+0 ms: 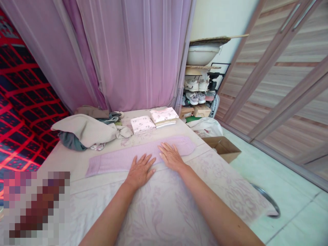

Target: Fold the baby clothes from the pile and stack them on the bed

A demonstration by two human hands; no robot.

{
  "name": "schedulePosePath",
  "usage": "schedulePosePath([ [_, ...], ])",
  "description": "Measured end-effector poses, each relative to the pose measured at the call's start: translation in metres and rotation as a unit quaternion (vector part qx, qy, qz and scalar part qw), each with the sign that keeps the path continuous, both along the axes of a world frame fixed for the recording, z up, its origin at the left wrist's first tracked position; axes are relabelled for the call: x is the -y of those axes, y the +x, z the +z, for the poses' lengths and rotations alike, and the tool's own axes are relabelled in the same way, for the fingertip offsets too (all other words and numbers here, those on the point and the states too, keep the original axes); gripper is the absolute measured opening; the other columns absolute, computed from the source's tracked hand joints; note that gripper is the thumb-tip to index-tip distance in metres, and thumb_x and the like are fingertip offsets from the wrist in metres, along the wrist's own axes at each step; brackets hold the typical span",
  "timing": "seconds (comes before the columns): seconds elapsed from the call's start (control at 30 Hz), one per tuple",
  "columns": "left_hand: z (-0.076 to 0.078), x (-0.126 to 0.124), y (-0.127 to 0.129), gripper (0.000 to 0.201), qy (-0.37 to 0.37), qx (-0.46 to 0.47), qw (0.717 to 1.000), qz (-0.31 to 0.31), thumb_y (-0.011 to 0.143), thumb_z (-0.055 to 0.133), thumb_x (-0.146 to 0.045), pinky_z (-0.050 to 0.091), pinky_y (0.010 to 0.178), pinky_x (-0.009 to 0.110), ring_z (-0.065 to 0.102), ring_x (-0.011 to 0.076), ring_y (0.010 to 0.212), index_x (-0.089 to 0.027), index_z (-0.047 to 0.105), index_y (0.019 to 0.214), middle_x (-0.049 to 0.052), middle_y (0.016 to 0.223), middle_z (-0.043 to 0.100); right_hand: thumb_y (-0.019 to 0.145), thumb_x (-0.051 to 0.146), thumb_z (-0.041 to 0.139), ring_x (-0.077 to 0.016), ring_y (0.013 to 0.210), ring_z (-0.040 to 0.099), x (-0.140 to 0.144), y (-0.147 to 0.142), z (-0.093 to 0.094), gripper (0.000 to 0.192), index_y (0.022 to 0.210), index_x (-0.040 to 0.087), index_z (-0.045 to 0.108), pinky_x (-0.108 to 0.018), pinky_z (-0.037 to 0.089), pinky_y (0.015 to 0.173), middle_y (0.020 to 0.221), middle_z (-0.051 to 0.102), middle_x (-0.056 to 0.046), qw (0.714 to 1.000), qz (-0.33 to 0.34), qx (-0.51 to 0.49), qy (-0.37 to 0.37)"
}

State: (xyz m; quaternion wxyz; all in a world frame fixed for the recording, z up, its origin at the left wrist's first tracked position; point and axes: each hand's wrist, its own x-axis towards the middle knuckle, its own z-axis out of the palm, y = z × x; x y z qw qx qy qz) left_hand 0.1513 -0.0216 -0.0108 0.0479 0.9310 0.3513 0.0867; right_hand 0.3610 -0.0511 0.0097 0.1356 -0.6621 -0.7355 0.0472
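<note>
A pink ribbed knit garment, folded into a long narrow strip, lies flat across the covered table. My left hand rests palm down on its near edge with the fingers spread. Palm down too, my right hand presses on the strip right of its middle, fingers stretched out. Neither hand grips anything. Beyond the strip sit two small stacks of folded, white patterned cloth, the right one with a pale folded piece beneath it.
A loose heap of beige and grey clothes lies at the back left. Purple curtains hang behind. On the right are a shoe rack, a cardboard box on the floor and a wooden wardrobe. A blurred-out patch covers the lower left.
</note>
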Motion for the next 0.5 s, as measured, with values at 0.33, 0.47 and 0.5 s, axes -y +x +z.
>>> schedulePosePath([
  [0.33, 0.002, 0.001, -0.009, 0.052, -0.016, 0.006, 1.000, 0.006, 0.093, 0.039, -0.049, 0.022, 0.111, 0.054, 0.031, 0.0264, 0.139, -0.032, 0.038, 0.142, 0.005, 0.150, 0.038, 0.099, 0.041, 0.021, -0.0231, 0.141, 0.023, 0.011, 0.028, -0.012, 0.051, 0.144, 0.023, 0.036, -0.058, 0.014, 0.111, 0.153, 0.030, -0.008, 0.987, -0.127, 0.068, -0.065],
  [0.47, -0.002, 0.008, -0.025, 0.052, 0.008, 0.019, 0.999, 0.036, 0.093, 0.039, -0.046, 0.023, 0.111, 0.052, 0.033, 0.0267, 0.138, -0.028, 0.040, 0.142, 0.008, 0.148, 0.040, 0.098, 0.040, 0.023, -0.0256, 0.139, 0.027, 0.017, 0.039, -0.016, 0.050, 0.142, 0.020, 0.040, -0.060, 0.016, 0.110, 0.151, 0.035, -0.010, 0.979, -0.185, 0.077, -0.036],
  [0.5, -0.003, 0.010, -0.029, 0.051, 0.014, 0.022, 0.999, 0.046, 0.094, 0.039, -0.045, 0.024, 0.111, 0.053, 0.034, 0.0270, 0.137, -0.027, 0.041, 0.141, 0.008, 0.148, 0.041, 0.098, 0.039, 0.025, -0.0259, 0.138, 0.029, 0.017, 0.039, -0.017, 0.049, 0.140, 0.020, 0.042, -0.060, 0.017, 0.110, 0.149, 0.038, -0.011, 0.979, -0.187, 0.082, -0.018],
])
